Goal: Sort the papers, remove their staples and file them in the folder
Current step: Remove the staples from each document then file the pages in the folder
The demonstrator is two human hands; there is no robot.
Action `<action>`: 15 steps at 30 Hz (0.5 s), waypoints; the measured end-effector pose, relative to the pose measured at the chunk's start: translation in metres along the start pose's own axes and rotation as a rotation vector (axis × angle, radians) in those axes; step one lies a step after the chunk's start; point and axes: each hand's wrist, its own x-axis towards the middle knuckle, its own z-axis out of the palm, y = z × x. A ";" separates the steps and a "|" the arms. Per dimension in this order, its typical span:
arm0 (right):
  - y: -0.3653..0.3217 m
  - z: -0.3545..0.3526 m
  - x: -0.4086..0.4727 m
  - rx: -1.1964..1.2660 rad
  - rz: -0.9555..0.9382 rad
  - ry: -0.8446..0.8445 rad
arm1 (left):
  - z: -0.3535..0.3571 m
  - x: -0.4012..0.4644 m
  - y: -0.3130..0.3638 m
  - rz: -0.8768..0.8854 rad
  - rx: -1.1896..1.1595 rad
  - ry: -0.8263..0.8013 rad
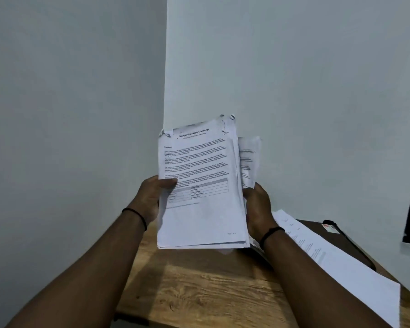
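Both hands up holding the papers (pixel 199 185) between them: left hand (pixel 152 197) pinching the left edge, right hand (pixel 257 207) gripping the right. Worktop (pixel 199 280) below, folder (pixel 336 242) right of the right hand.

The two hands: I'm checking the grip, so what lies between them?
In the head view, the stack of papers fills the gap, with the left hand gripping its left edge and the right hand its right edge.
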 end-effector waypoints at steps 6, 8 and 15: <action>-0.006 -0.001 -0.008 0.135 0.099 -0.156 | -0.006 0.005 -0.035 0.016 0.079 -0.046; -0.006 -0.003 -0.007 0.151 0.112 -0.172 | -0.012 0.008 -0.042 0.006 0.126 -0.012; 0.007 -0.001 -0.002 -0.085 -0.185 -0.001 | 0.008 0.002 -0.035 0.087 0.244 0.261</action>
